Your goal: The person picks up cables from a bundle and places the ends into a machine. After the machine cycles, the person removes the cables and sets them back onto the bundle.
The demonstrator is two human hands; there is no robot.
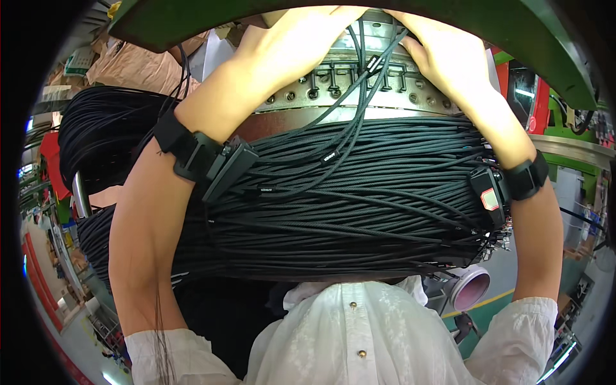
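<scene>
- The left hand (301, 32) and right hand (443, 48) reach over the metal machine bed (385, 99); the left fingertips are hidden under the green frame (539, 51) or cut off, so whether those fingers pinch or spread, I cannot tell.
- The right thumb lies bent just beside the loose cables (359, 106); whether those fingers grip one, I cannot tell either.
- These cables rise from the dark cable bundle (346, 237) lying along the bed's near edge and cross between the hands; a pull on one could drag its neighbours or tighten the crossing.
- The upright metal pieces (334, 80) on the bed stand close to that crossing, so a slack cable could hook on them.
- The left wrist device (231, 170) sits against the bundle's upper left, the right wrist device (487, 192) at its right end; lifting either arm might snag strands.
- If the frame belongs to a press, fingers beneath it could be pinched should it move.
</scene>
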